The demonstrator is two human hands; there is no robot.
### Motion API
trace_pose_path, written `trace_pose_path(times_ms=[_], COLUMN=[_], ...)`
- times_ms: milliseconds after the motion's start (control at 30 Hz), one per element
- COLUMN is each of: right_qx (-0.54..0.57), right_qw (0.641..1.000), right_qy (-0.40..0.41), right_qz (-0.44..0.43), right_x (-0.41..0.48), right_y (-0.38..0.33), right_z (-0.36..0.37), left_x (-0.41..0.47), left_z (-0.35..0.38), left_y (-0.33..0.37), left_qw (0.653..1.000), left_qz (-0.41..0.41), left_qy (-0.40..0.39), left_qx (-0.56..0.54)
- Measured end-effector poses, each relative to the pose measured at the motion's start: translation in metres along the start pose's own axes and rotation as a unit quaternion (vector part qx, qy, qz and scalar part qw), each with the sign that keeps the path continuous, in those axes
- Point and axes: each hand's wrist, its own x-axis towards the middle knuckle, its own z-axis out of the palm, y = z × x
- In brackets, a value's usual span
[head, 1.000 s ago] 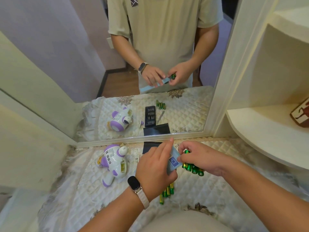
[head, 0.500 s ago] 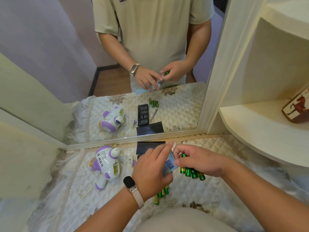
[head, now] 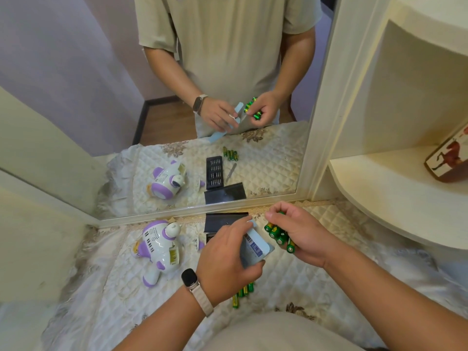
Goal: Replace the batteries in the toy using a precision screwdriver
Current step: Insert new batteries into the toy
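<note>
**New batteries in the right grip, toy lying to the left**

The toy [head: 158,249], white and purple, lies on its side on the worktop [head: 114,287], well to the left of the left grip [head: 225,259] and not touched by any hand. The right grip [head: 301,234] is curled around a bundle of green batteries [head: 277,233]; their ends stick out toward the left grip, and the thumb and first finger are closed together above them. The left grip holds a light blue packet [head: 255,245] between the thumb underneath and the fingers on top, tilted, with its printed label facing up. The packet is just beside the batteries of the right grip; I cannot tell if they touch.

Under the left grip, a few more loose batteries [head: 243,292] lie on the quilted cover of the worktop, partly hidden by the hand. Beyond the left grip stands a black case [head: 225,220], against the frame of the mirror [head: 101,97]. A watch [head: 190,277] is on the left wrist. To the right of the right grip there is a cream shelf [head: 392,188] with a box [head: 448,158] that shows a horse picture.
</note>
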Motion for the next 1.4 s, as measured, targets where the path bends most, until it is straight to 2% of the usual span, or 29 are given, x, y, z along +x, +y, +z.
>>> trace_pose_path(times_ms=[133,233,367,800,967,1100,1233,1333,1400], right_qx=[-0.098,-0.228,-0.328,-0.482,-0.438,-0.324,-0.128,-0.025,0.022], right_qw=[0.993,0.967,0.929,0.844,0.873,0.933,0.984,0.989,0.989], right_qy=[0.013,0.040,0.046,0.012,-0.024,0.042,0.117,0.130,0.119], right_qz=[-0.058,-0.106,-0.167,-0.237,-0.214,-0.153,-0.034,0.066,0.091], right_x=[-0.001,-0.002,-0.003,-0.004,-0.005,-0.004,0.002,0.005,0.005], right_y=[0.000,0.001,0.002,0.004,0.010,0.008,0.000,-0.004,-0.004], right_z=[0.004,0.006,0.006,0.009,0.005,0.009,0.006,0.002,0.001], left_x=[-0.001,-0.001,-0.003,-0.003,-0.004,-0.003,-0.005,-0.006,-0.007], left_z=[-0.001,-0.001,-0.001,0.001,0.005,0.006,0.008,0.009,0.008], left_y=[0.005,0.008,0.010,0.019,0.013,0.012,0.006,0.002,0.001], left_qw=[1.000,1.000,0.999,0.996,0.992,0.993,0.994,0.994,0.993], left_qz=[-0.001,-0.013,-0.020,-0.062,-0.082,-0.092,-0.091,-0.093,-0.099], left_qy=[0.011,0.017,0.019,0.026,0.056,0.023,-0.004,-0.011,-0.018], left_qx=[-0.011,-0.017,-0.028,-0.056,-0.076,-0.075,-0.063,-0.062,-0.058])
